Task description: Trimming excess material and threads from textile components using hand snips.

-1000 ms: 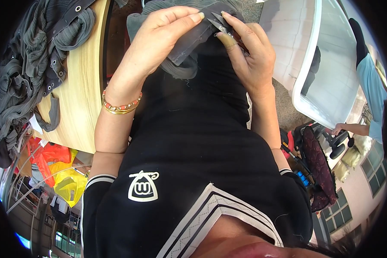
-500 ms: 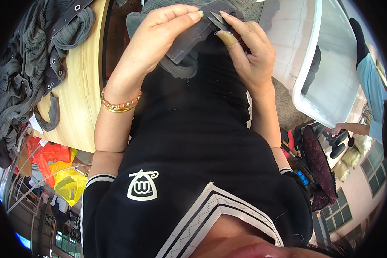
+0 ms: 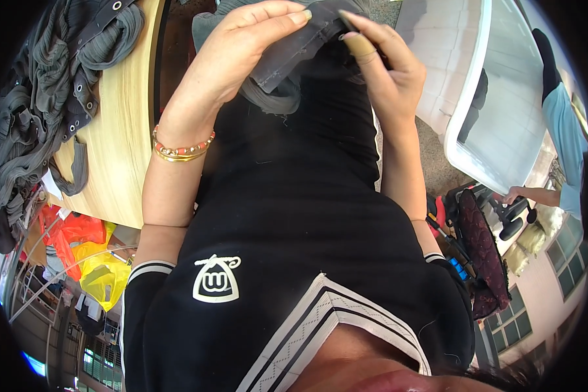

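Note:
My left hand (image 3: 242, 49) pinches a dark grey piece of garment (image 3: 284, 62) between thumb and fingers at the top of the view. The piece has a stitched flat band and ribbed grey knit hanging below it. My right hand (image 3: 395, 72), a tan cover on its thumb, is closed around small thread snips (image 3: 347, 21). Their blades are seen nearly edge-on and blurred, close to the band's right part. Whether they touch the cloth I cannot tell. The rest of the snips is hidden in my palm.
On the left, a pile of grey ribbed garments with eyelets (image 3: 42, 98) lies on a light wooden table (image 3: 114, 144). Red (image 3: 78, 232) and yellow plastic bags (image 3: 104, 277) hang below. A white translucent bin (image 3: 460, 140) stands at right, with a person in light blue (image 3: 564, 130) beyond.
My right hand has drawn slightly right and down and turned. The snips' blades, spread apart over the band before, now show narrow. My left hand keeps its hold on the garment.

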Available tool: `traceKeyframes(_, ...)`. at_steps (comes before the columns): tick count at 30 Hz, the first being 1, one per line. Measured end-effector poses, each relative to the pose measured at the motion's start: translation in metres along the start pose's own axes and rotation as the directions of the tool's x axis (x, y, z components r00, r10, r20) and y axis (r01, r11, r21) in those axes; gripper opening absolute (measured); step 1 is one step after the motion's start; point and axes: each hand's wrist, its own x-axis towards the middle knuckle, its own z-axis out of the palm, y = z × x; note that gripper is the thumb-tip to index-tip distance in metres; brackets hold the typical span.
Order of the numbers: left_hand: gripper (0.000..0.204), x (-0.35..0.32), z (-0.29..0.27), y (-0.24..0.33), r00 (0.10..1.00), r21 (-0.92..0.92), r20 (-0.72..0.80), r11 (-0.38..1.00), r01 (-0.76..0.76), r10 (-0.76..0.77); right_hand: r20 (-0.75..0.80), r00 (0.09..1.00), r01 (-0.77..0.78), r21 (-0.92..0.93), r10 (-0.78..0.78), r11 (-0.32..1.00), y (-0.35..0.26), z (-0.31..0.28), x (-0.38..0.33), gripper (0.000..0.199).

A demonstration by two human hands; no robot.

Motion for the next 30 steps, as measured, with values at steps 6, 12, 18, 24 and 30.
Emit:
traceKeyframes(6, 0.023, -0.002, 0.011, 0.012, 0.991, -0.104, 0.117, 0.992, 0.077, -0.064, 0.26, 0.884, -0.463, 0.368, 0.389, 0.806, 0.016, 0.002, 0.012, 0.018)
traceKeyframes(12, 0.027, -0.009, -0.014, 0.0, 0.998, 0.137, 0.031, 0.989, -0.049, 0.045, 0.185, 0.87, -0.494, 0.325, 0.458, 0.806, 0.018, 0.001, 0.016, 0.011)
traceKeyframes(18, 0.024, -0.013, -0.023, -0.01, 0.999, 0.069, -0.044, 0.998, 0.002, 0.001, 0.175, 0.85, -0.525, 0.346, 0.496, 0.777, 0.014, 0.001, 0.016, 0.011)
traceKeyframes(24, 0.019, -0.009, -0.024, -0.012, 0.999, -0.009, -0.036, 1.0, -0.002, 0.002, 0.167, 0.863, -0.506, 0.259, 0.478, 0.823, 0.032, -0.015, 0.01, 0.024)
traceKeyframes(30, 0.017, -0.009, -0.014, -0.001, 0.999, -0.176, -0.01, 0.983, -0.055, 0.054, 0.05, 0.995, -0.086, -0.025, 0.087, 0.996, -0.008, -0.005, 0.002, 0.034)
